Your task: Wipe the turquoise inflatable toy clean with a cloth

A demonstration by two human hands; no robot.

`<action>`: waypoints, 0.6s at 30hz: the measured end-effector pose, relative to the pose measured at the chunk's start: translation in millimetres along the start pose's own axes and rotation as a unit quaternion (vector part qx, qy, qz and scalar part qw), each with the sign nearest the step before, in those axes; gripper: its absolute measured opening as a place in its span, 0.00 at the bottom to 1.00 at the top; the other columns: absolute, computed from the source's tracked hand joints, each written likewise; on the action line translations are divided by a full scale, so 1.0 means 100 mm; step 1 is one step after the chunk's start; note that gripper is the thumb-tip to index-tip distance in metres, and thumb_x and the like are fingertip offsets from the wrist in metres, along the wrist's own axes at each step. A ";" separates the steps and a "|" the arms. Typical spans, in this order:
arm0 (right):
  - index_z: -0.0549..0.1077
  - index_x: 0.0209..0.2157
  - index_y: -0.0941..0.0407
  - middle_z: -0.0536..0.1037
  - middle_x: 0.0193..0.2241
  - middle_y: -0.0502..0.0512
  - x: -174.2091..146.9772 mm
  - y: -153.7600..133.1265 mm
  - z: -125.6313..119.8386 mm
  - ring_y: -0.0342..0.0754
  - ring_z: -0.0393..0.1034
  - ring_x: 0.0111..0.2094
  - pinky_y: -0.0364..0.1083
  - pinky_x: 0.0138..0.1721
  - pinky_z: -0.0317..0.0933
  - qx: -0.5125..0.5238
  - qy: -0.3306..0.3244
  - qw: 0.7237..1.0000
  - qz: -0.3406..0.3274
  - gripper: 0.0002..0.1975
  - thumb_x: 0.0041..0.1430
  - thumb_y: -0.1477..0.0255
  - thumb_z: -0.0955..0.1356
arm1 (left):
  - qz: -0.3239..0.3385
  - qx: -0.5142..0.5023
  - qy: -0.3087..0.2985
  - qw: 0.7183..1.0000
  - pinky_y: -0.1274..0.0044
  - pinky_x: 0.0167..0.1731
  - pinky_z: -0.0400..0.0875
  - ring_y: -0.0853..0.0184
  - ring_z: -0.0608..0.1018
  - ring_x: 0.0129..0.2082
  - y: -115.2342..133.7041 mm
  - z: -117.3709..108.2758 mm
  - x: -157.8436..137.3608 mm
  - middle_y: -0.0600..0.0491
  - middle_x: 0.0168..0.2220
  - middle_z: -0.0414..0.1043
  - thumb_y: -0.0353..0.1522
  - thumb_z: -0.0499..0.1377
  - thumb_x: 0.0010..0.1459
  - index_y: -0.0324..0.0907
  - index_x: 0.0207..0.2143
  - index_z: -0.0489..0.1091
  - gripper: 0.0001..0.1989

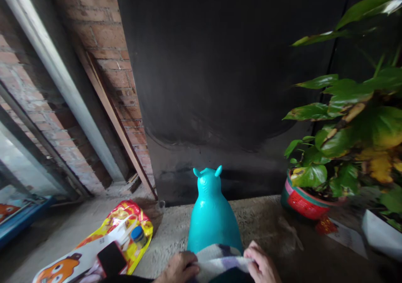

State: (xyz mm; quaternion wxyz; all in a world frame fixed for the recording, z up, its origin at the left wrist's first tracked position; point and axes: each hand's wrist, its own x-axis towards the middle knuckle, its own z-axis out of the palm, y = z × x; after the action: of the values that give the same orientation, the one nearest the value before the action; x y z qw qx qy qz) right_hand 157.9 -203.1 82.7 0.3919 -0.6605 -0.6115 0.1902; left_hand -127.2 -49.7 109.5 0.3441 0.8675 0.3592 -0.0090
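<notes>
A turquoise inflatable animal toy [212,216] with two small ears stands upright in front of me, its lower part cut off from sight by the cloth. Across its near side lies a checked cloth [222,258] in grey, white and purple. My left hand [179,267] pinches the cloth's left end, fingers curled. At the right end, my right hand [261,263] has thumb and fingers closed on the same cloth. The edge between them hangs in a loose fold against the toy.
To the left lie a red and yellow bag [138,216], a blue-capped jar [137,235], a phone [112,259] and a board with an orange cartoon figure [61,270]. A potted plant [306,205] stands right. A dark panel [220,73] rises behind the toy.
</notes>
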 end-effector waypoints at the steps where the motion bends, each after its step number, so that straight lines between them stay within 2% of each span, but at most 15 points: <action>1: 0.68 0.29 0.54 0.68 0.30 0.50 0.00 0.00 -0.01 0.43 0.68 0.34 0.39 0.39 0.60 0.005 0.002 1.000 0.003 0.10 0.53 0.77 0.58 | -0.005 0.001 0.002 1.000 0.83 0.33 0.64 0.71 0.74 0.34 -0.01 -0.02 0.01 0.60 0.32 0.76 0.46 0.52 0.58 0.48 0.34 0.74 0.16; 5: 0.70 0.30 0.54 0.70 0.31 0.51 0.00 -0.04 -0.08 0.44 0.69 0.35 0.39 0.39 0.60 0.028 0.010 0.999 0.020 0.10 0.57 0.72 0.59 | 0.004 0.009 0.027 1.000 0.83 0.33 0.62 0.72 0.74 0.34 0.08 -0.19 -0.02 0.60 0.32 0.76 0.47 0.52 0.59 0.47 0.33 0.73 0.17; 9: 0.70 0.29 0.53 0.71 0.29 0.49 0.11 -0.16 -0.15 0.43 0.68 0.31 0.39 0.33 0.59 0.023 0.034 0.998 0.052 0.08 0.56 0.71 0.60 | 0.023 0.020 0.045 0.999 0.83 0.32 0.61 0.72 0.74 0.33 0.16 -0.40 -0.04 0.59 0.31 0.75 0.47 0.51 0.60 0.46 0.31 0.72 0.18; 15: 0.66 0.25 0.54 0.68 0.25 0.46 0.75 -0.51 -0.29 0.41 0.66 0.28 0.40 0.31 0.54 -0.062 0.114 0.991 0.016 0.08 0.47 0.79 0.59 | 0.031 0.046 0.133 0.990 0.82 0.28 0.61 0.72 0.73 0.27 0.12 -0.73 0.23 0.58 0.26 0.74 0.44 0.51 0.60 0.44 0.27 0.71 0.18; 18: 0.63 0.25 0.54 0.66 0.27 0.47 1.11 -0.68 -0.47 0.42 0.64 0.30 0.41 0.33 0.53 -0.076 0.140 0.987 -0.009 0.07 0.46 0.80 0.58 | 0.044 0.048 0.170 0.983 0.81 0.31 0.62 0.71 0.74 0.30 0.16 -1.00 0.38 0.57 0.29 0.74 0.44 0.50 0.61 0.44 0.29 0.71 0.17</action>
State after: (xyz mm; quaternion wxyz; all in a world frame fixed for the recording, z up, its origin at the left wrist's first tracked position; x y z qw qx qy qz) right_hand 167.3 -114.2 188.4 0.4240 -0.7029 -0.5693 0.0446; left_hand -112.0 25.8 185.1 0.2356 0.8866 0.3737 0.1367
